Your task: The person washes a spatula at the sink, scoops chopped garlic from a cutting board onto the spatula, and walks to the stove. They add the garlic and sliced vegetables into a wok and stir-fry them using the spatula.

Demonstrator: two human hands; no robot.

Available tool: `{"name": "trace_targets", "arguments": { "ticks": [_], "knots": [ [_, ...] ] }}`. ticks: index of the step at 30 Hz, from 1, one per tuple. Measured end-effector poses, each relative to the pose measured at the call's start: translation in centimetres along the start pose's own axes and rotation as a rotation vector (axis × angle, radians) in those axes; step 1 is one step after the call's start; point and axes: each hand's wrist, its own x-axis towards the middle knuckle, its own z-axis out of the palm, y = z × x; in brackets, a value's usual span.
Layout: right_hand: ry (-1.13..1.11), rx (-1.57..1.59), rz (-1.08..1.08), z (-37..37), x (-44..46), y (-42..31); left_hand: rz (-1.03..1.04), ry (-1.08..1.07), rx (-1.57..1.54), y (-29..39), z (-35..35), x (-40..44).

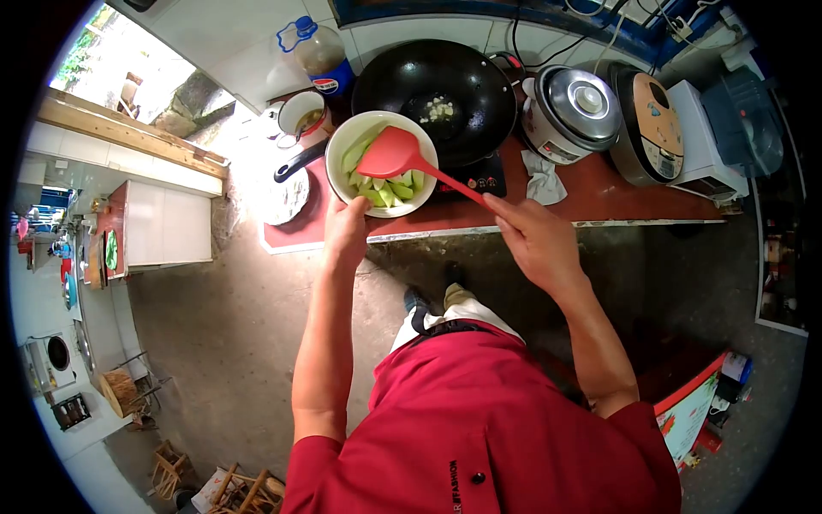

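Left grip (347, 230) held the bowl (335, 141), right grip (541, 242) closed round the spatula (394, 152); a low tilt over the wok (390, 90) seemed wisest.

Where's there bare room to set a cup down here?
Along the red counter's front edge, right of the crumpled white wad; a sliver too between bowl and round plate. Behind is crowded: bottle, mug, wok, silver-lidded pot, brown-lidded pot.

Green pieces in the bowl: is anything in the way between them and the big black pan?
Just the red spatula, held in the right hand over some green pieces, and the wall of the bowl. Nothing else visible stands between them and the black pan.
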Motion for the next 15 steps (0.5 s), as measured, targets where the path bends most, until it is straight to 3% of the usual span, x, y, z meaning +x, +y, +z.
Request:
{"name": "trace_targets", "arguments": {
  "ticks": [7, 15],
  "knots": [
    [0.039, -0.21, -0.225, 1.1, 6.3, -0.2, 0.073, -0.015, 0.03, 0.2, 0.8, 3.6],
    [0.052, -0.285, -0.272, 0.2, 11.1, 2.6, 0.13, 0.052, 0.184, 1.7, 3.2, 8.7]
  ]
}}
